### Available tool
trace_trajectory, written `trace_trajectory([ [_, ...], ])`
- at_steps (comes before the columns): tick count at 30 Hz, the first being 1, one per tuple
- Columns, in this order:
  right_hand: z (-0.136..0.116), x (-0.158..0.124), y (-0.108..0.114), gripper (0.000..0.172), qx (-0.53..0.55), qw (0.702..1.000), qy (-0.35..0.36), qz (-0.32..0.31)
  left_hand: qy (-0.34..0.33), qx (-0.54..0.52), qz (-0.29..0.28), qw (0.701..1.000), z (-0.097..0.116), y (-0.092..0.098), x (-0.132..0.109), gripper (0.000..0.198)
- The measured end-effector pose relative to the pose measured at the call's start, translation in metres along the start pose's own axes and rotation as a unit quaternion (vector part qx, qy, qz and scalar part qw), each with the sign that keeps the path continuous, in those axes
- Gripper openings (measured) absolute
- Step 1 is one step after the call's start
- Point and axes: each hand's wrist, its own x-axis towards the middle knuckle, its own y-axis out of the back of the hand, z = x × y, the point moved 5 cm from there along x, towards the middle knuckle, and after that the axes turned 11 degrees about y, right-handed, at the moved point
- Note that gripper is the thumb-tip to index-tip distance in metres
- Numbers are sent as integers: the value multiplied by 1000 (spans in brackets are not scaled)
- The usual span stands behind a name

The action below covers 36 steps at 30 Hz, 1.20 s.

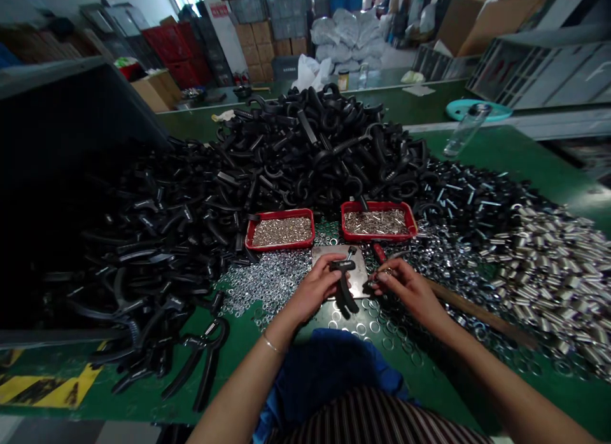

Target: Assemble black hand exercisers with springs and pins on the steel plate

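Observation:
My left hand is closed around a black hand-grip strengthener, its handles pointing down toward me. A small metal rod with a dark end sticks up from its top. Beneath it lies a flat metal plate. To the right, my right hand has its fingers pinched together above loose small parts. Whatever lies between those fingertips is too small to make out. Just beyond them rests a red-handled tool. A wooden handle runs along the table behind my right wrist.
Red trays of tiny metal pieces and pins stand ahead. Black handles form a large heap behind and left. Metal rings and silver cylinders cover the table sides. A clear bottle stands back right.

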Motion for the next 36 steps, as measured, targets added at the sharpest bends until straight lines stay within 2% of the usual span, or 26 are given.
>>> trace_trajectory([
  [1, 1, 0, -3, 27, 21, 1000, -6, 6, 34, -69, -20, 997, -7, -4, -3, 38],
  [3, 0, 0, -10, 29, 50, 998, -16, 23, 69, -138, -34, 987, -19, -13, -6, 39],
  [6, -3, 1, -20, 32, 75, 995, -21, 60, 67, -121, 2, 990, -29, -19, -4, 41],
  [10, -5, -2, -32, 29, 89, 991, -13, 97, 59, -61, 67, 994, -30, -22, 0, 38],
  [15, 1, -8, -40, 25, 72, 988, 1, 134, 30, -101, 85, 991, -31, -35, -1, 36],
  [17, 3, -11, -39, 25, 43, 990, 3, 138, 52, -116, 40, 991, -33, -42, -2, 36],
  [19, 4, -13, -37, 24, 16, 994, 12, 108, 96, -90, -50, 990, -32, -50, -8, 43],
  [22, 0, -16, -35, 20, -2, 999, 43, 8, 144, -61, -194, 968, -25, -57, -24, 51],
  [24, 0, -12, -34, 18, -1, 996, 50, -73, 168, -74, -235, 954, -22, -59, -33, 43],
  [25, 0, -7, -31, 19, -12, 994, 51, -101, 180, -74, -223, 955, -24, -57, -35, 39],
  [26, 1, 2, -28, 19, -39, 991, 61, -114, 185, -70, -189, 962, -27, -54, -35, 36],
  [28, 0, 26, -19, 16, -141, 977, 115, -112, 167, -60, -75, 981, -30, -40, -34, 37],
  [29, -1, 39, -16, 16, -209, 959, 155, -112, 142, -61, -13, 988, -30, -31, -33, 37],
  [31, 2, 62, -18, 29, -323, 910, 215, -150, 79, -76, 82, 991, -22, -9, -35, 37],
  [33, 8, 77, -25, 41, -399, 862, 239, -202, 34, -87, 136, 986, -10, 14, -38, 36],
  [36, 16, 88, -32, 36, -463, 822, 235, -233, 6, -111, 172, 979, 5, 43, -44, 31],
])
